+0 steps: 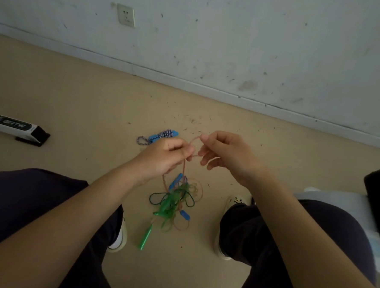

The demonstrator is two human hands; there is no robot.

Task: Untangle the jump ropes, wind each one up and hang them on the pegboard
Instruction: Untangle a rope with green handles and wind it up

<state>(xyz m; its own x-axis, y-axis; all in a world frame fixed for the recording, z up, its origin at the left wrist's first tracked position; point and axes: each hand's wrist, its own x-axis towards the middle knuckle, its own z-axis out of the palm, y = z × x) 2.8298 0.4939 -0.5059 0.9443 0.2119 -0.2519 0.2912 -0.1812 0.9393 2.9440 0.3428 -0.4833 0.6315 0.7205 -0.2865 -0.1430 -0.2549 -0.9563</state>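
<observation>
A tangle of jump ropes (176, 201) lies on the floor between my feet: green, dark and thin orange-pink cords, with blue handles and a green handle (145, 239). An orange-pink rope (184, 165) rises from the tangle to my hands. My left hand (166, 158) pinches it, and my right hand (224, 152) pinches a small loop of the same cord just to the right. A wound blue-and-white rope with blue handles (160, 136) lies on the floor beyond my left hand. No pegboard is in view.
A white and black long box (14, 127) lies on the floor at the left. The wall and its baseboard (210, 87) run across the back, with a socket (126, 15). My knees and shoes flank the tangle. A dark object (379, 200) sits at the right edge.
</observation>
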